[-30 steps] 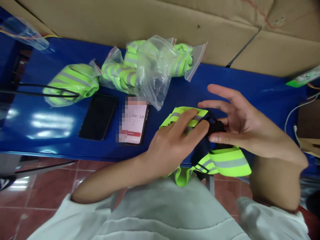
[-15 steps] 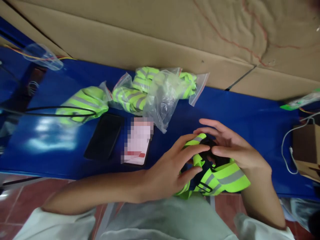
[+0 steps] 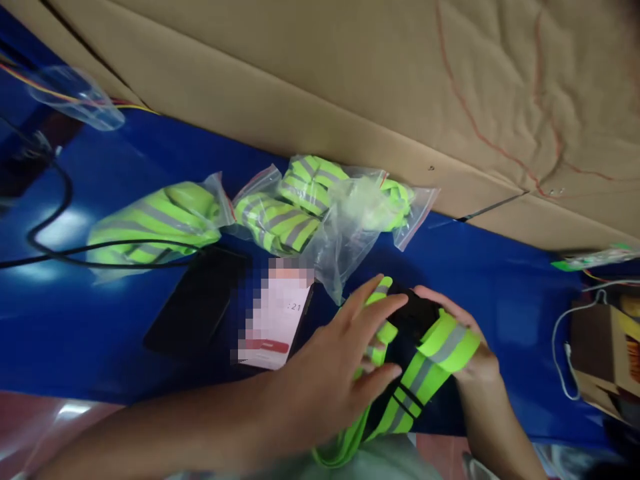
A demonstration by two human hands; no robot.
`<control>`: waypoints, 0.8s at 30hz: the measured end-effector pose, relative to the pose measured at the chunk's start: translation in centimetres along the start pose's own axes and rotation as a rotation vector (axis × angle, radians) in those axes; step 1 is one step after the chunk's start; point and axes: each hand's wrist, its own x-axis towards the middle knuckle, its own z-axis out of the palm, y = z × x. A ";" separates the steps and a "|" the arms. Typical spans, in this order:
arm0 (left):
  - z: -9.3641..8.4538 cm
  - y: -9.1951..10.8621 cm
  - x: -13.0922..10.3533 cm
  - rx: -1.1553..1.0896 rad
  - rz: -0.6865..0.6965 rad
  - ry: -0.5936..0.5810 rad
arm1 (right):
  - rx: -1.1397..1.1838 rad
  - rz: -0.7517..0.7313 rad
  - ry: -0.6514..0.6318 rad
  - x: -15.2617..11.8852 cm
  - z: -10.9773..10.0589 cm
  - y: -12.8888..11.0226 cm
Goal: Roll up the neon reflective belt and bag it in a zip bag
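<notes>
A yellow-green reflective strap harness (image 3: 430, 370) with grey stripes and black fittings is held between both hands at the table's front edge. My left hand (image 3: 335, 360) grips loops of the strap, its index finger stretched toward the dark middle. On the other side, my right hand (image 3: 479, 363) is wrapped behind the black part (image 3: 413, 313) and a folded strap end; most of its fingers are hidden. A black slide buckle (image 3: 407, 400) sits on the strap hanging toward my lap.
Several zip bags of similar reflective straps (image 3: 277, 223) lie at the back, with an emptier clear bag (image 3: 337, 250) in front. A lit phone (image 3: 273, 327), a dark flat device (image 3: 195, 303) and a black cable (image 3: 65, 193) lie left. An opened cardboard box (image 3: 595, 347) stands right.
My right hand has turned and closed around the black part, its fingers now behind it. The slide buckle and hanging strap show more fully. The view has tilted.
</notes>
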 end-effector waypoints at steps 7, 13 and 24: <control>-2.9 1.4 -0.5 0.399 0.267 0.216 | 0.338 0.071 -0.028 1.6 0.5 -0.9; -1.1 0.3 0.7 0.022 0.044 -0.027 | 0.142 0.144 0.087 0.4 1.1 -0.4; 1.4 -2.4 2.2 -0.783 -0.582 -0.012 | -0.150 0.098 0.131 1.2 3.6 1.1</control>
